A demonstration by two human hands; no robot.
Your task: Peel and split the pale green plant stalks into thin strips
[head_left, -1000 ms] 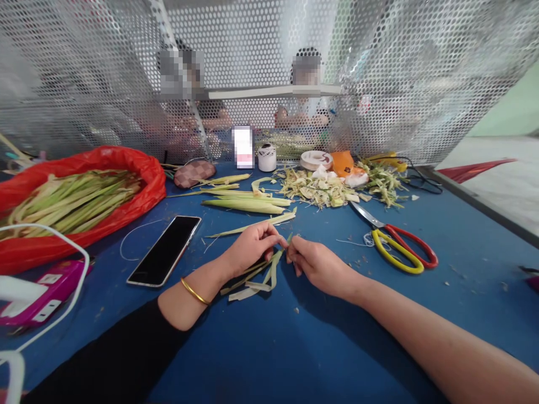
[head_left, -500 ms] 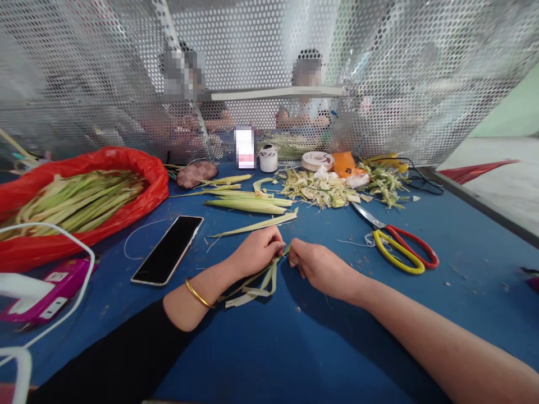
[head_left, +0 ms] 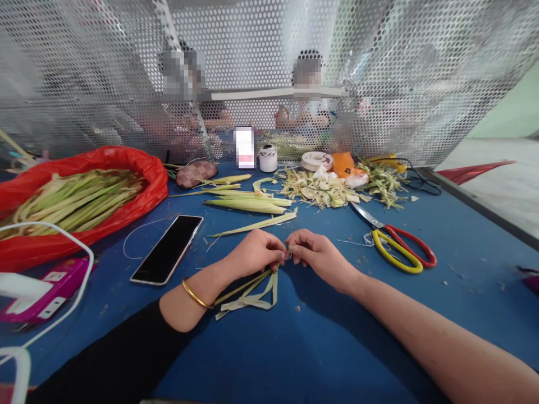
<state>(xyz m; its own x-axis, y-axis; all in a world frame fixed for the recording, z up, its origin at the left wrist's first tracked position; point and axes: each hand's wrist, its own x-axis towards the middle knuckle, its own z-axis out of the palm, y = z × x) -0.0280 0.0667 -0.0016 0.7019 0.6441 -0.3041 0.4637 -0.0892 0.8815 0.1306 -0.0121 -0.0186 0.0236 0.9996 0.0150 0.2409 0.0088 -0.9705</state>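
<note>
My left hand [head_left: 261, 252] is pinched shut on thin pale-green leaf strips [head_left: 252, 300], whose loose ends hang below it over the blue tabletop. Fingertip to fingertip with it, my right hand [head_left: 314, 252] pinches the short upper end of the same strips. The exact spot between the fingertips is small and partly hidden. Just beyond my hands lie a single split leaf [head_left: 256, 224] and a small pile of long pale-green leaves [head_left: 248, 203]. Scissors [head_left: 398, 244] with one red and one yellow handle rest open-bladed to the right.
A red plastic bag [head_left: 143, 210] full of leaves stands at the left. Near it are a dark-screened phone [head_left: 170, 247] and a purple power strip [head_left: 50, 294] with a white cable. Leaf scraps [head_left: 311, 188] and a tape roll [head_left: 316, 161] lie before a perforated metal screen [head_left: 261, 56]; two people sit behind it.
My right hand has turned, its thumb now showing and its fingertips meeting those of my left hand. The hanging strip ends have shifted slightly downward.
</note>
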